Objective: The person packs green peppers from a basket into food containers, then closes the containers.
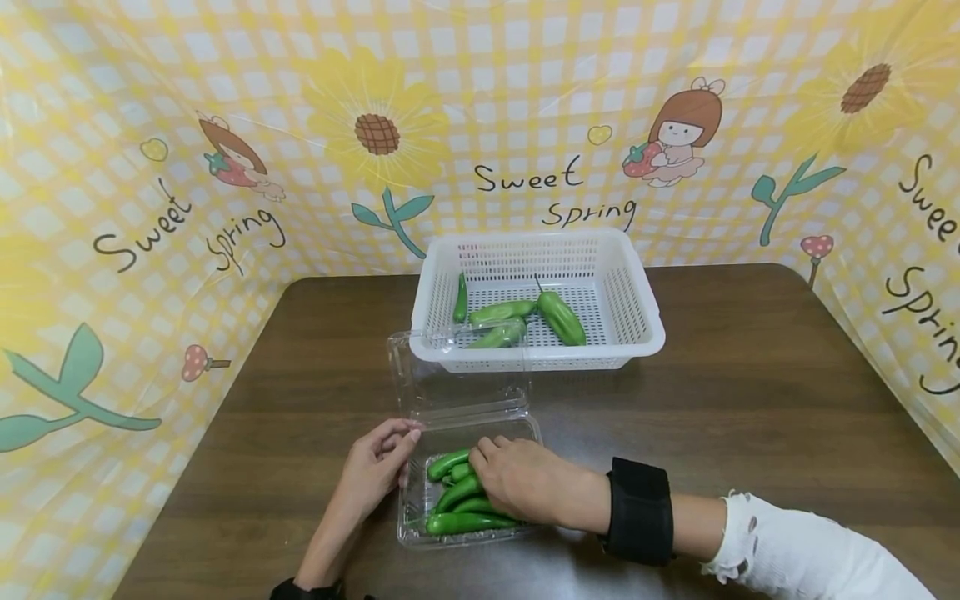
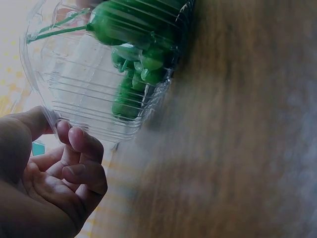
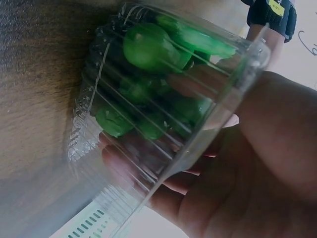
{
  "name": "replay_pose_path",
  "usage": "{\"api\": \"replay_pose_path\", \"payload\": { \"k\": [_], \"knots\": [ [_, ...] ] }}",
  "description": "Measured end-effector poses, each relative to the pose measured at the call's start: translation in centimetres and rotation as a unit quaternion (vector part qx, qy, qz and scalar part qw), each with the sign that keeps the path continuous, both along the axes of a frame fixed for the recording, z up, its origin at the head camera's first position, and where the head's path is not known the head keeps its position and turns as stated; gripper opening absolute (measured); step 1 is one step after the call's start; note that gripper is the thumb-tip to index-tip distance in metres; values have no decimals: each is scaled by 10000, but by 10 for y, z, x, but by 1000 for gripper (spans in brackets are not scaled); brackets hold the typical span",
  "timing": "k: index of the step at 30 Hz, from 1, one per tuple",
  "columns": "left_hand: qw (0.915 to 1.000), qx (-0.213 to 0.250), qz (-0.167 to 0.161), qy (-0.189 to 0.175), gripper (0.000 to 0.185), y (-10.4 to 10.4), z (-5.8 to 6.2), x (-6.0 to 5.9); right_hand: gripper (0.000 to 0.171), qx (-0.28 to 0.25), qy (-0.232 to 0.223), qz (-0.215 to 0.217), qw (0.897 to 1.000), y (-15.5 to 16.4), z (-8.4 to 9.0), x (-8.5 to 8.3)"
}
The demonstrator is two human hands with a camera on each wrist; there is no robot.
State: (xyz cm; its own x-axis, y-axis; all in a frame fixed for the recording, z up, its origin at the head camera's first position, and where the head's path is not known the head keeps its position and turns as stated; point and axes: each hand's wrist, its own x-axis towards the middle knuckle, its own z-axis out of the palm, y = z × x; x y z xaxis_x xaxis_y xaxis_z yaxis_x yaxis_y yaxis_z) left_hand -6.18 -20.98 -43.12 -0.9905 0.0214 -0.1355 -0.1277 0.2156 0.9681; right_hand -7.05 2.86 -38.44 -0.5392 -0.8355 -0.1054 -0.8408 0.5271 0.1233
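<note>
A clear plastic clamshell box (image 1: 414,533) stands on the table with its lid (image 1: 465,383) raised at the back. Several green peppers (image 1: 461,523) lie side by side in its base. At the left rim, my left hand (image 1: 375,462) pinches the plastic edge between thumb and fingers, as the left wrist view also shows. My right hand (image 1: 525,481) reaches into the box from the right. Its thumb and curled fingers grip a green pepper (image 3: 183,111) among the others, seen through the ribbed wall in the right wrist view. The palm hides part of the peppers.
Behind the box stands a white perforated basket (image 1: 637,321) holding several green peppers (image 1: 561,317). The raised lid overlaps the basket's front left corner in the head view. A patterned yellow cloth (image 1: 510,100) hangs around the brown table (image 1: 750,400).
</note>
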Motion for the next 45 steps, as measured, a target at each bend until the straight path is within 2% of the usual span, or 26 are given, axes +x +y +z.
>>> {"api": "replay_pose_path", "payload": {
  "k": [14, 20, 35, 45],
  "knots": [
    [9999, -106, 9, 17, 28, -1, -1, -1, 32, -41, -169, 88, 9998, 4, 5, -2],
    [10000, -7, 47, -69, 27, 0, -1, 0, 28, -162, -258, 132, 9994, 5, 6, 0],
    [10000, 21, -14, 24, 26, 0, -2, 0, 34, -85, -140, 135, 9998, 6, 11, 2],
    [10000, -45, -43, 15, 27, -1, -1, 0, 39, -86, -309, 106, 9994, 8, 17, 3]
  ]
}}
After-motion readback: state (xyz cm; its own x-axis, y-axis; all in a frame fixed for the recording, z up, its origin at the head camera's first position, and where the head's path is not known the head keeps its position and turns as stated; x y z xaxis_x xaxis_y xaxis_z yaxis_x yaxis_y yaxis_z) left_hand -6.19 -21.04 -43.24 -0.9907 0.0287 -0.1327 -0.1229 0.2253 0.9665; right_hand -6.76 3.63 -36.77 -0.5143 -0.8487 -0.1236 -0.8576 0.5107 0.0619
